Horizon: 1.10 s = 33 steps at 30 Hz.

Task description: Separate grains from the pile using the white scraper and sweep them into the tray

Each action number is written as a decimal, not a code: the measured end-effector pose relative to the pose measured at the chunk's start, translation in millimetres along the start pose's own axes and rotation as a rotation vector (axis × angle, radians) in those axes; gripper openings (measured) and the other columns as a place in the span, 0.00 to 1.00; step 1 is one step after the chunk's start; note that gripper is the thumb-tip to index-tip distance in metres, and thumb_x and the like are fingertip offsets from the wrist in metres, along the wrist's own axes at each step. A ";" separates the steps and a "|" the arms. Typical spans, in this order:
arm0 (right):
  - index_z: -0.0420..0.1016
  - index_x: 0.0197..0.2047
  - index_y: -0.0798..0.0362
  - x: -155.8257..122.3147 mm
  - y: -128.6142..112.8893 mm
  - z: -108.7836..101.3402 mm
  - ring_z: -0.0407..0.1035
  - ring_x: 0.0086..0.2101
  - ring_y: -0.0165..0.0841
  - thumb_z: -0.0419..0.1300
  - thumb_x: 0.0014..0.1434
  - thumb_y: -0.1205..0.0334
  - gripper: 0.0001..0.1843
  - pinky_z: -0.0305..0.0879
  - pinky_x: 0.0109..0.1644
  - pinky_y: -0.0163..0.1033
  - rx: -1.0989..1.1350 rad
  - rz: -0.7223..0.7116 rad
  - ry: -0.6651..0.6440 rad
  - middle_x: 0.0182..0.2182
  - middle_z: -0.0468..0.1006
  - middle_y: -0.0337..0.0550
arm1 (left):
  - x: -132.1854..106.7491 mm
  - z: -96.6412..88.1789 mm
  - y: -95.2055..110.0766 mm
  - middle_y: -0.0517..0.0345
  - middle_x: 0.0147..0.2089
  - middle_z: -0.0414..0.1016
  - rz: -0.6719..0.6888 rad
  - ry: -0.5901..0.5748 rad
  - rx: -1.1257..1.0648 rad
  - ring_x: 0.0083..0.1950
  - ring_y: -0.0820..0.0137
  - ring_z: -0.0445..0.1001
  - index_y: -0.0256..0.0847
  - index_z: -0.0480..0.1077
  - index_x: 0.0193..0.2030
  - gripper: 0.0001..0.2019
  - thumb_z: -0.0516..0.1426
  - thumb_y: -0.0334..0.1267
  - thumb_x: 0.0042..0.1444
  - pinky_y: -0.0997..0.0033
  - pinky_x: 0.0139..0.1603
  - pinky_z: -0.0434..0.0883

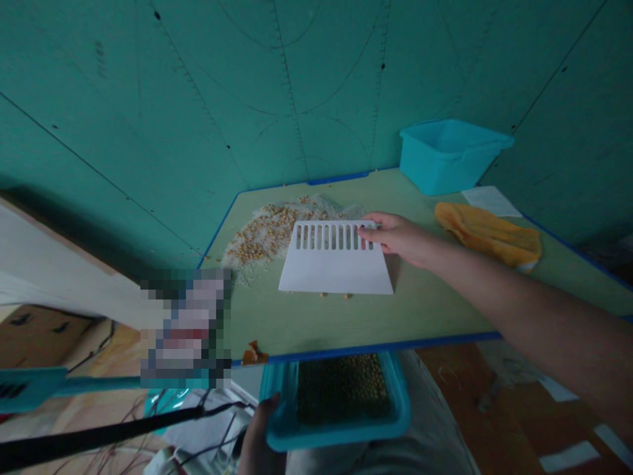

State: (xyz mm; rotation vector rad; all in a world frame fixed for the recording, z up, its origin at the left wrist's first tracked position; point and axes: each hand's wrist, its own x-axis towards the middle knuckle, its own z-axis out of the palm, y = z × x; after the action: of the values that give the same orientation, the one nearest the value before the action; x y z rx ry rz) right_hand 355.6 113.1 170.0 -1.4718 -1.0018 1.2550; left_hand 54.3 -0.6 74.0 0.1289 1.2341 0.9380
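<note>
My right hand [393, 236] grips the slotted top edge of a white plastic scraper [336, 272], its thumb on the slots. The scraper stands tilted on the table, its wide edge toward me. Just beyond and to the left lies a spread of yellowish beans [254, 245] mixed with small whitish grains [321, 206]. A few single beans [347, 295] lie by the scraper's near edge. Below the table's front edge, my left hand [260, 429] holds a teal bin [403, 402] by its left rim, thumb on top. Dark green and yellowish beans [341, 389] fill its bottom.
A second teal bin [445, 161] stands at the table's back right. Near it lie an orange cloth [489, 234] and a white sheet [492, 200]. Blue trim [395, 346] edges the table [420, 310]. A green wall [336, 86] rises behind. Cables [123, 435] hang at lower left.
</note>
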 end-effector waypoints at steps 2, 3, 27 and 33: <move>0.67 0.33 0.52 0.1 0.3 0.1 0.66 0.24 0.25 0.57 0.57 0.67 0.01 0.59 0.26 0.29 0.012 -0.009 -0.041 0.22 0.72 0.35 | 3.5 -4.9 -2.3 0.58 0.28 0.82 0.009 -0.039 0.028 0.47 0.47 0.75 0.43 0.77 0.29 0.07 0.64 0.36 0.39 0.52 0.45 0.73; 0.67 0.33 0.52 -0.1 0.0 0.5 0.66 0.24 0.25 0.57 0.57 0.67 0.02 0.59 0.26 0.29 0.019 -0.007 -0.057 0.22 0.71 0.35 | 5.7 -7.9 -3.4 0.58 0.27 0.82 0.025 -0.054 0.048 0.47 0.47 0.75 0.44 0.77 0.29 0.07 0.64 0.36 0.39 0.52 0.45 0.73; 0.58 0.35 0.52 -22.8 -2.2 -5.1 0.64 0.14 0.20 0.55 0.58 0.59 0.08 0.58 0.16 0.27 -0.223 0.015 -0.760 0.30 0.74 0.35 | 67.3 -27.4 -28.6 0.52 0.28 0.82 -0.122 0.135 0.068 0.47 0.37 0.72 0.40 0.75 0.41 0.27 0.59 0.29 0.25 0.45 0.41 0.73; 0.60 0.36 0.53 -27.1 -5.4 -6.5 0.64 0.15 0.19 0.56 0.57 0.60 0.08 0.56 0.16 0.26 -0.232 0.021 -0.834 0.31 0.74 0.35 | 92.6 -49.2 -23.6 0.54 0.29 0.82 -0.057 0.283 0.056 0.53 0.42 0.69 0.45 0.74 0.42 0.26 0.59 0.30 0.30 0.49 0.45 0.71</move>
State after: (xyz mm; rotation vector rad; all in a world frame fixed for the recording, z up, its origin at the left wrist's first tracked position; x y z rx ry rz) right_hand 358.0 87.4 181.9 -1.1095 -1.7160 1.8737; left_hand 27.6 27.1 -26.4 0.0045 1.5185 0.8931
